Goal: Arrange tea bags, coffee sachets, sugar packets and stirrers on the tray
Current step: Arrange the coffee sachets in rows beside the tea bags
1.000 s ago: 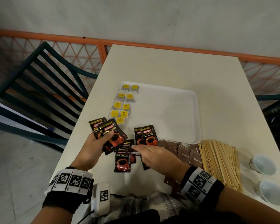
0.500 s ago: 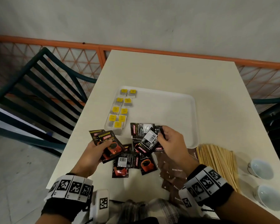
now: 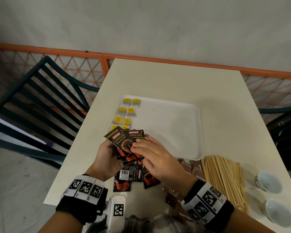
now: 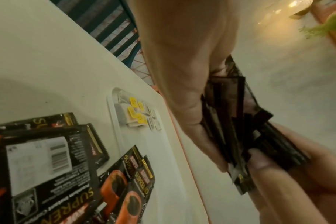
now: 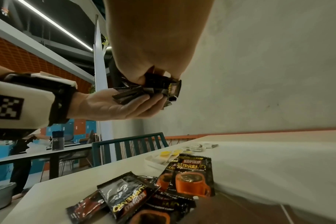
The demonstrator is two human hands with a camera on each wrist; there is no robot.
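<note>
My left hand (image 3: 112, 149) grips a fanned stack of black coffee sachets (image 3: 123, 140) just above the near left corner of the white tray (image 3: 175, 128). My right hand (image 3: 141, 146) lies over the same stack and pinches it from the right; in the right wrist view its fingers curl round the held sachets (image 5: 155, 88). More loose sachets (image 3: 133, 177) lie on the table under my hands. Tea bags (image 3: 127, 111) with yellow tags sit in two columns along the tray's left side. Brown sugar packets (image 3: 194, 167) and wooden stirrers (image 3: 225, 179) lie to the right.
Two small white cups (image 3: 269, 182) stand near the table's right front corner. A dark green chair (image 3: 40, 101) is off the table's left edge, and an orange railing (image 3: 158, 62) runs behind the table. Most of the tray's surface is bare.
My right hand lifted sachets from the table pile and brought them left onto the stack in my left hand. Both hands now meet a little higher, nearer the tray's corner.
</note>
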